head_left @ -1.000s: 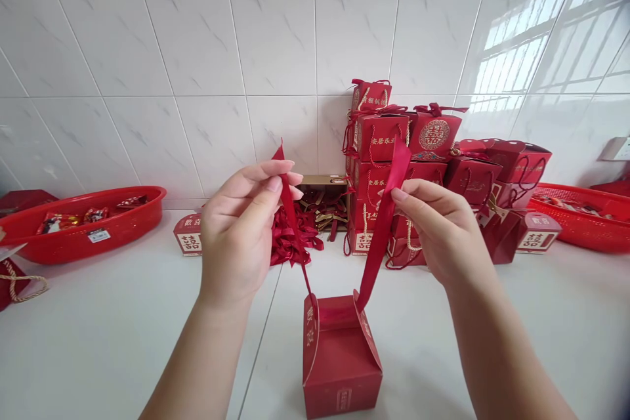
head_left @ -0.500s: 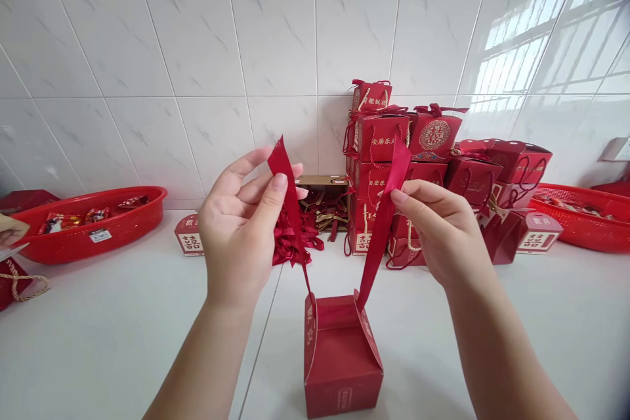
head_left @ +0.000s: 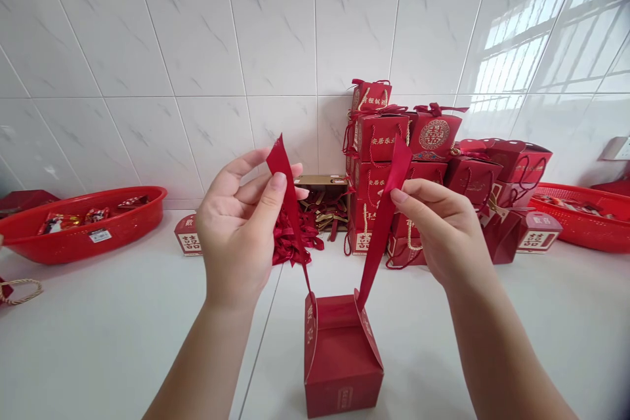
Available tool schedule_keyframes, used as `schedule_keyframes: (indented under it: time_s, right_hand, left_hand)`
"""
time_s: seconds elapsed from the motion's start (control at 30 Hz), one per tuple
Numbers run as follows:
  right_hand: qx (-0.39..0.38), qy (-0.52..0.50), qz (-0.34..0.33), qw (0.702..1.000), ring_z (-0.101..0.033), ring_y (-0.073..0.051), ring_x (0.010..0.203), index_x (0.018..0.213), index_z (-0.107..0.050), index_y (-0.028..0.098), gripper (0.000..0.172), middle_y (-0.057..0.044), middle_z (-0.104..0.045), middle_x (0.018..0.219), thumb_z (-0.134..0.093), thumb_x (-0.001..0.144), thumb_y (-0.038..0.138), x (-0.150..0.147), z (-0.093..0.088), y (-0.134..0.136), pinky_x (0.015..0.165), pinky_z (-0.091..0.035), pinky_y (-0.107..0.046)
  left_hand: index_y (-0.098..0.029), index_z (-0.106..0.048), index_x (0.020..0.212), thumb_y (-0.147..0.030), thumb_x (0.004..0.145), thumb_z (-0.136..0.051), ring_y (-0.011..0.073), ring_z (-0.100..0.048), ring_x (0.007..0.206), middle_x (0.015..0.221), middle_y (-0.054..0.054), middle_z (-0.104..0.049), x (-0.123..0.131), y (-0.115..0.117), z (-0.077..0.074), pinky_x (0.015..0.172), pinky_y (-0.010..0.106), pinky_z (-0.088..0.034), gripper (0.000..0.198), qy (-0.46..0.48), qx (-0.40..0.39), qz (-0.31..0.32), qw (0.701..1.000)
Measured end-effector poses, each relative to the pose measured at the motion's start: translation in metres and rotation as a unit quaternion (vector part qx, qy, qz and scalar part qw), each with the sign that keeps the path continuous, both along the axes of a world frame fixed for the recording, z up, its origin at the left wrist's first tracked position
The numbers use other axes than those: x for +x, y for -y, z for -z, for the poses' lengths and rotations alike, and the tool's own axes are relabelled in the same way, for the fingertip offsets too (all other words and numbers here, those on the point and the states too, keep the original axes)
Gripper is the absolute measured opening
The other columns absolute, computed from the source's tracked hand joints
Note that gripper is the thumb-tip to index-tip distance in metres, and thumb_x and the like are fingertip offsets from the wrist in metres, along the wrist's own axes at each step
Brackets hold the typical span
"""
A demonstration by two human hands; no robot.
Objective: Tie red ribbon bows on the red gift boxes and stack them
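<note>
A red gift box (head_left: pixel 343 357) stands upright on the white tabletop in front of me. From its top flaps rises a dark red ribbon (head_left: pixel 378 252), one end on each side. My left hand (head_left: pixel 246 223) pinches the left ribbon end between thumb and fingers, its pointed tip sticking up above them. The other end is pinched by my right hand (head_left: pixel 440 230) between thumb and index finger. Both ends are held up, apart from each other, and look stretched. Behind my left hand lies a heap of red ribbons (head_left: pixel 298 239), partly hidden by it.
Several finished-looking red boxes (head_left: pixel 381 131) are stacked against the tiled wall. An open carton (head_left: pixel 319 180) of ribbon pieces sits beside them. Red plastic baskets stand left (head_left: pixel 132 230) and right (head_left: pixel 585 223). A small box (head_left: pixel 189 236) stands behind my left hand.
Both my hands and the ribbon are almost still. At the left edge, another person's hand and a red box with a cord handle have moved left, mostly out of view.
</note>
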State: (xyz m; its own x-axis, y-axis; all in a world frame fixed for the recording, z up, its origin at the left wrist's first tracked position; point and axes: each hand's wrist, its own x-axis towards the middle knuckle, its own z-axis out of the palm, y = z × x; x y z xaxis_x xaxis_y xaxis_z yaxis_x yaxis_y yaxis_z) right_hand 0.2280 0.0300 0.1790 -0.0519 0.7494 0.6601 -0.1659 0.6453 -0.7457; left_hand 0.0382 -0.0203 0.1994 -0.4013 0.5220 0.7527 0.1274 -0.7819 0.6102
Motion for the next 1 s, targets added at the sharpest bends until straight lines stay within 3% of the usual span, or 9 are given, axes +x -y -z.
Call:
schedule_keyframes:
  time_s: [0.23, 0.4, 0.57, 0.67, 0.8, 1.0]
  right_hand:
    - [0.0, -0.011, -0.009, 1.0, -0.06, -0.016, 0.072, 0.078, -0.067, 0.023, 0.011, -0.001, -0.064, 0.073, -0.07, 0.08, 0.034, -0.001, 0.001, -0.001, 0.059, -0.047, -0.027]
    - [-0.018, 0.006, -0.066, 0.998, -0.066, -0.017, 0.074, 0.083, -0.066, 0.021, 0.017, -0.003, -0.068, 0.079, -0.064, 0.085, 0.038, -0.004, 0.002, 0.0, 0.069, -0.054, -0.031]
    - [-0.049, 0.077, -0.083, 0.992, -0.062, -0.013, 0.054, 0.087, -0.068, 0.018, 0.021, -0.003, -0.068, 0.073, -0.066, 0.083, 0.038, -0.013, 0.005, 0.0, 0.055, -0.053, -0.027]
    - [-0.053, 0.092, -0.088, 0.991, -0.057, -0.011, 0.05, 0.093, -0.07, 0.018, 0.021, -0.003, -0.068, 0.072, -0.065, 0.083, 0.035, -0.019, 0.007, 0.002, 0.047, -0.048, -0.024]
    - [-0.069, 0.093, -0.109, 0.987, -0.047, -0.008, 0.044, 0.088, -0.071, 0.018, 0.016, 0.001, -0.06, 0.06, -0.064, 0.082, 0.032, -0.023, 0.007, 0.006, 0.041, -0.038, -0.021]
    - [-0.055, 0.087, -0.153, 0.983, -0.042, -0.008, 0.052, 0.07, -0.066, 0.017, 0.028, 0.002, -0.051, 0.06, -0.06, 0.086, 0.039, -0.025, 0.006, 0.009, 0.05, -0.038, -0.023]
  left_hand:
    - [-0.026, -0.065, 0.09, -0.027, 0.083, -0.068, 0.0133, -0.069, 0.07, 0.091, -0.002, -0.074, -0.001, -0.001, 0.0, 0.064, 0.029, -0.058, 0.008, 0.005, -0.003, 0.045, 0.999]
    - [-0.026, -0.064, 0.09, -0.03, 0.083, -0.068, 0.0111, -0.064, 0.058, 0.065, -0.006, -0.067, -0.001, 0.0, 0.001, 0.061, 0.026, -0.056, 0.009, -0.023, -0.039, 0.089, 0.995]
    - [-0.025, -0.059, 0.105, -0.031, 0.081, -0.07, 0.011, -0.062, 0.054, 0.062, -0.005, -0.064, 0.003, 0.002, 0.002, 0.052, 0.022, -0.052, 0.027, -0.077, -0.113, 0.117, 0.984]
    - [-0.025, -0.051, 0.117, -0.032, 0.08, -0.071, 0.0123, -0.061, 0.053, 0.061, -0.005, -0.063, 0.006, 0.002, 0.003, 0.049, 0.022, -0.051, 0.043, -0.098, -0.152, 0.115, 0.977]
    - [-0.027, -0.046, 0.121, -0.032, 0.079, -0.072, 0.0123, -0.06, 0.052, 0.062, -0.005, -0.063, 0.009, 0.001, 0.004, 0.044, 0.021, -0.047, 0.05, -0.112, -0.179, 0.109, 0.971]
    - [-0.026, -0.046, 0.119, -0.029, 0.075, -0.075, 0.0117, -0.058, 0.046, 0.06, -0.007, -0.062, 0.01, -0.005, 0.008, 0.045, 0.023, -0.047, 0.053, -0.148, -0.16, 0.067, 0.974]
